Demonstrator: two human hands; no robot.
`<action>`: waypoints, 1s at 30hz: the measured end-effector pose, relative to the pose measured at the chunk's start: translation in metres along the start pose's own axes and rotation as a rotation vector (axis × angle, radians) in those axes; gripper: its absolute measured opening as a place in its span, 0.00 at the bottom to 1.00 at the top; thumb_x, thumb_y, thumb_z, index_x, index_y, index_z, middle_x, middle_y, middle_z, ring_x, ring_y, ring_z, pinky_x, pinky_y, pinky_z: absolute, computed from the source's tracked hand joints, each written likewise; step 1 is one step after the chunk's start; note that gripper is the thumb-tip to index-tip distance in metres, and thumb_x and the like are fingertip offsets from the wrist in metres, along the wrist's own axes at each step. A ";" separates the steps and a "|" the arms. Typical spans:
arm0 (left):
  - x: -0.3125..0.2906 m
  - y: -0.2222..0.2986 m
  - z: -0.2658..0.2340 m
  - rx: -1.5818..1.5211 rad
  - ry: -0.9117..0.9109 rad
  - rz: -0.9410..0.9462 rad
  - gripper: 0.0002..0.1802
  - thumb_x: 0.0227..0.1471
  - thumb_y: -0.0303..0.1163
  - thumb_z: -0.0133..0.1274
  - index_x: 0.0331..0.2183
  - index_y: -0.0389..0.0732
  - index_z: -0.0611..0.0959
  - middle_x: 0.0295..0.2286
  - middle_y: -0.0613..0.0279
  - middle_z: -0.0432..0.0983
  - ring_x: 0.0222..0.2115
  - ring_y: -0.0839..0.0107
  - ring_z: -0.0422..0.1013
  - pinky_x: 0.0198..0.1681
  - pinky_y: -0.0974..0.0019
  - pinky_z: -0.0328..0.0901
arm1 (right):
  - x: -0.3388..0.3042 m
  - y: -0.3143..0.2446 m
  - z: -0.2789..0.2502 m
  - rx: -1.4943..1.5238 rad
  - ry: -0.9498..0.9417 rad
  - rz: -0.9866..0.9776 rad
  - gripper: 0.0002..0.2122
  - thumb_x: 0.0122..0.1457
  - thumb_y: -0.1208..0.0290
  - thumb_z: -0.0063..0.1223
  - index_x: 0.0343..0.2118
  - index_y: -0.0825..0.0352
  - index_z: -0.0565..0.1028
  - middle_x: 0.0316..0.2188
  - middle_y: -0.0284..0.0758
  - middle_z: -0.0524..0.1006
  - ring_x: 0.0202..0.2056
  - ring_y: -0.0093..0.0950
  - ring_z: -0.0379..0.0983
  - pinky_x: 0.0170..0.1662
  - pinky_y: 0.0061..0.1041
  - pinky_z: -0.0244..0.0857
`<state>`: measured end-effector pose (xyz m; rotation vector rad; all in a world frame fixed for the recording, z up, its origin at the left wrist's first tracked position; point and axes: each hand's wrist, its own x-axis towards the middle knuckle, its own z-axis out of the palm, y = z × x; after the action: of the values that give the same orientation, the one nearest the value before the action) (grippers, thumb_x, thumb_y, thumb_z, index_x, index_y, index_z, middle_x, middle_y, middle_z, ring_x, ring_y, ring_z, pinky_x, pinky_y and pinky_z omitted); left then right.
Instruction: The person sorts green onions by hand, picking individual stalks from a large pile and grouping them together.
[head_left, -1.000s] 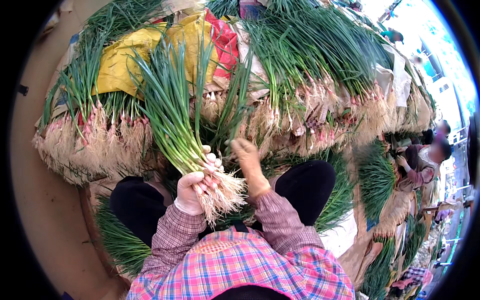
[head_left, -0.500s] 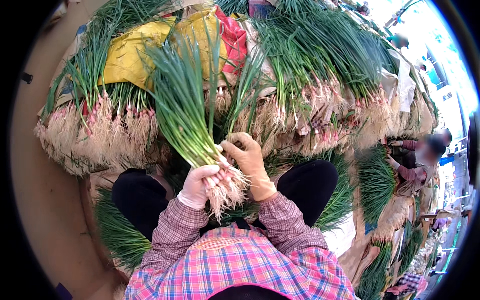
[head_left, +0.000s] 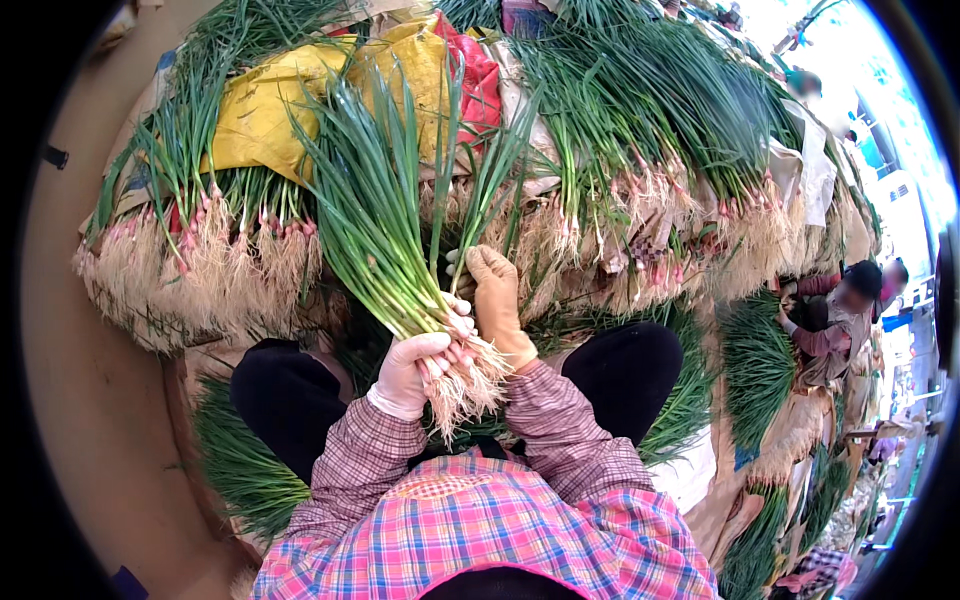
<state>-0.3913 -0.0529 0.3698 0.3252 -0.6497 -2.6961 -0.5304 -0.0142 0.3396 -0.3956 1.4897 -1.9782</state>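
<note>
My left hand point(head_left: 408, 375), in a whitish glove, is closed around a bunch of spring onions point(head_left: 385, 260) just above the pinkish bulbs. Their pale roots hang below the fist, and the long green leaves fan up and to the left. Close beside the bunch, my right hand point(head_left: 500, 305) in a tan glove has its fingers curled in. They close on a few separate spring onion stalks point(head_left: 487, 190), whose leaves rise to the right of the bunch. The fingertips are partly hidden.
A long heap of spring onions point(head_left: 650, 110) lies ahead, roots toward me, with yellow sheeting point(head_left: 265, 110) and red sheeting point(head_left: 475, 80) among it. More leaves point(head_left: 240, 460) lie beside my knees. Another person point(head_left: 840, 320) works at the right by a green pile point(head_left: 755, 370).
My right hand has moved slightly up, its fingers curling from an open pinch at the bunch onto the separate stalks. My left hand still grips the bunch, shifted slightly right.
</note>
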 end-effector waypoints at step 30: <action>-0.005 0.001 0.012 -0.253 -0.056 0.011 0.25 0.38 0.28 0.50 0.42 0.33 0.68 0.37 0.51 0.69 0.34 0.64 0.69 0.33 0.67 0.69 | 0.005 -0.007 0.005 0.941 -0.131 0.360 0.08 0.63 0.67 0.41 0.27 0.62 0.65 0.16 0.24 0.63 0.16 0.15 0.56 0.17 0.12 0.52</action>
<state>-0.3898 -0.0475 0.3811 0.1808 -0.3172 -2.7443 -0.5333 -0.0195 0.3475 0.1439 0.3906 -2.0421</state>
